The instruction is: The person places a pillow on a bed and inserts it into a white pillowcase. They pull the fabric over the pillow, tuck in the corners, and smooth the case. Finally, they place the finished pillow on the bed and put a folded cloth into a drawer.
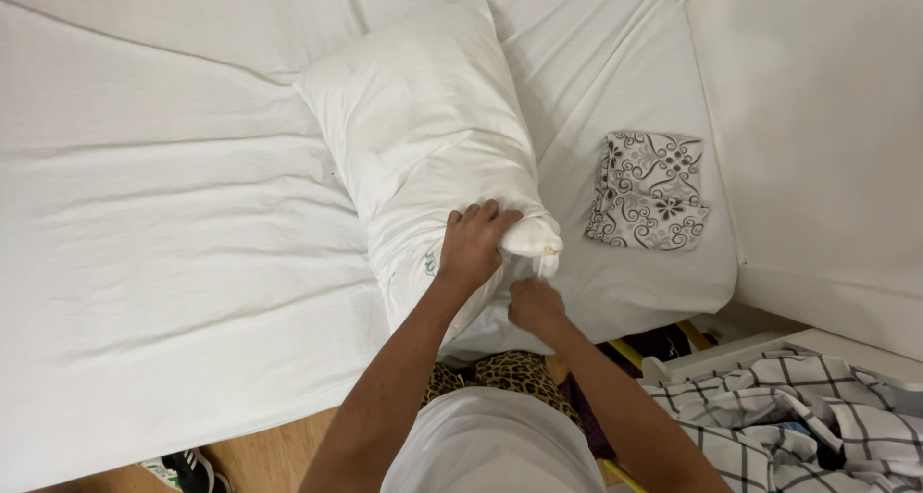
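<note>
Gripping pillow (428, 137) end, near bed (144, 262) edge

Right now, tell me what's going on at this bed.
A person leans over the bed, working at the near end of a white pillow that lies on the sheet. The left hand grips that end, where a corner pokes out of its white cover. The right hand pinches the cover's edge just below. A folded patterned cloth lies to the right, untouched.

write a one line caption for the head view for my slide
Left hand grips the near end of a white pillow on a white-sheeted bed while the right hand pinches its cover edge.
</note>
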